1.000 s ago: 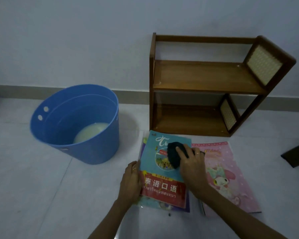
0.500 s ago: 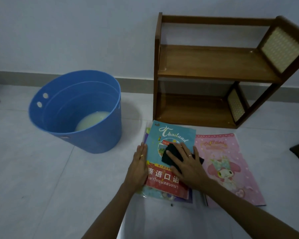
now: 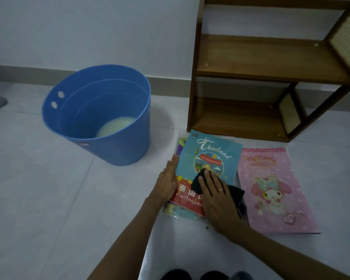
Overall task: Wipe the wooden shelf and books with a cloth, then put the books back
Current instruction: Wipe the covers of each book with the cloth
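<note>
The right hand (image 3: 214, 195) lies flat, fingers straight, pressing a dark cloth (image 3: 233, 194) down on the cover of a teal book titled "Thailand" (image 3: 208, 156). The cloth shows past the fingertips on the far side and bunches out to the right of the hand, over the book's right edge. The left hand (image 3: 168, 180), just left of the right one, rests with straight fingers along the book's left edge, steadying it; a ring shows on one finger. Neither hand is curled around anything.

The Thailand book tops a small stack (image 3: 178, 212) on the pale tiled floor (image 3: 38, 199); the edges of at least one more book peek out beneath it on the left and near sides, and I cannot tell how many lie there. Just right of the right hand, beside the stack, a pink cartoon-character book (image 3: 275, 190) lies flat on its own.

Beyond the hands, the wooden shelf (image 3: 271, 63) stands against the wall, both its boards bare, with woven panels in its right side.

To the far left of the left hand stands a blue plastic bucket (image 3: 117, 150), upright, two holes in its wall near the rim. At its bottom sits a shallow pool of cloudy, whitish liquid (image 3: 114, 126).
</note>
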Action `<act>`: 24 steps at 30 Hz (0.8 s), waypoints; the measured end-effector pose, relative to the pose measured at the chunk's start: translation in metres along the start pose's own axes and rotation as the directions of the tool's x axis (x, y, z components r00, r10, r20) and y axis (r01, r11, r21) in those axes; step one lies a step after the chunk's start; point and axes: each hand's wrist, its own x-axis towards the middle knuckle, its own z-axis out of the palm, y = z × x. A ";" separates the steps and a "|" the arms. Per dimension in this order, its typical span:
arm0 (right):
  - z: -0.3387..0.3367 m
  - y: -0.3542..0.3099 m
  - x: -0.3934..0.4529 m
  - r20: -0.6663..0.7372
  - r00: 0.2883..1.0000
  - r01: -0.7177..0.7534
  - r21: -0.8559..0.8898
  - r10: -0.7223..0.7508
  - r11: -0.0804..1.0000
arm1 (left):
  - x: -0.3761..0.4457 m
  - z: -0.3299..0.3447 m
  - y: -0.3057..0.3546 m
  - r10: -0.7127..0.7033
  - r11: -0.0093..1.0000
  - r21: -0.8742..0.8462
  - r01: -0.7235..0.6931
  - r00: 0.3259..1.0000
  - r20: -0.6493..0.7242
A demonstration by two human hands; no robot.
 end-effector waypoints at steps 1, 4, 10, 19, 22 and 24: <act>0.003 -0.008 -0.006 0.014 1.000 0.027 0.008 -0.027 1.000 | 0.001 0.001 0.000 0.005 1.000 0.009 -0.006 1.000 0.010; 0.007 -0.023 -0.006 0.027 0.989 0.145 0.046 -0.146 0.988 | -0.001 -0.003 0.010 0.019 1.000 0.014 -0.019 1.000 -0.010; -0.008 0.010 0.055 -0.095 0.988 0.119 -0.060 -0.124 0.991 | -0.007 -0.002 0.012 -0.069 0.981 -0.183 0.064 0.997 -0.023; 0.000 0.018 0.011 -0.098 0.981 0.161 -0.058 -0.166 0.985 | -0.002 -0.002 0.013 -0.167 0.923 -0.356 0.145 0.985 -0.031; 0.003 -0.013 0.006 -0.083 0.944 0.312 -0.097 -0.320 0.945 | -0.001 -0.004 0.015 -0.156 0.937 -0.323 0.134 0.987 -0.044; 0.005 -0.025 0.015 -0.076 0.919 0.378 -0.100 -0.386 0.920 | 0.000 -0.003 0.013 -0.167 0.930 -0.338 0.145 0.985 -0.037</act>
